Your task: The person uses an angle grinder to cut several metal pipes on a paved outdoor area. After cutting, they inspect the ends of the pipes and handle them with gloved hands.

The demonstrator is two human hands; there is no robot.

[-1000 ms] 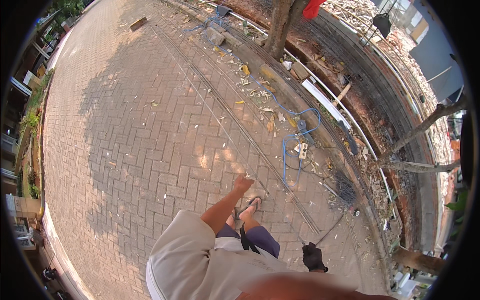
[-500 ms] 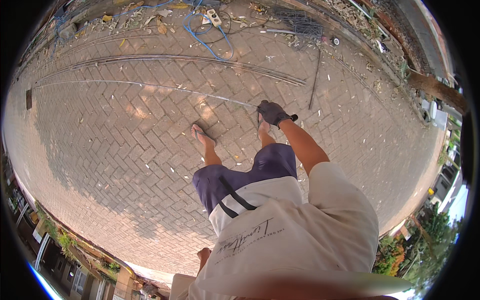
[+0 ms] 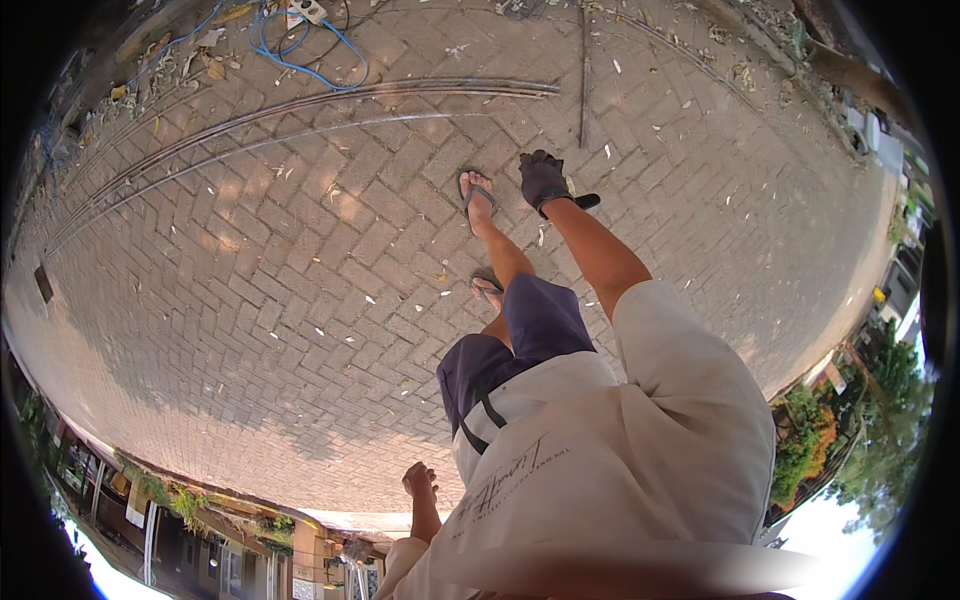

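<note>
Shirt print: dark, slanting script and a smaller line of capitals cross the pale shirt (image 3: 600, 450); the cloth is matte and creased at the sleeve.
Right hand: the right hand (image 3: 543, 182) wears a dark, fabric-like glove with a loose wrist tab sticking out to the side; it hangs above the paving, ahead of the body.
Right fingers: the fingers (image 3: 540, 157) look bent, with the tips turned from view; I cannot tell how far they are spread or whether they have hold of anything.
Left hand: the left hand (image 3: 421, 481) is bare and hangs low beside the shirt, its fingers seemingly loosely curled; whether anything lies inside them cannot be told.
Single rod: a long, thin, greyish rod (image 3: 330, 129) lies on the ground, its near end left of the glove and apart from it.
Rod bundle: several slim, brownish rods (image 3: 450, 89) lie side by side, just beyond the single one.
Dark bar: a straight, narrow bar (image 3: 585, 85) lies crosswise past the bundle's end, near the glove.
Ground: matte paving blocks (image 3: 330, 260) in a zigzag bond.
Cable: smooth blue cable (image 3: 330, 80) loops beside a pale, boxy socket strip (image 3: 308, 11).
Footwear: dark thong sandals (image 3: 470, 190).
</note>
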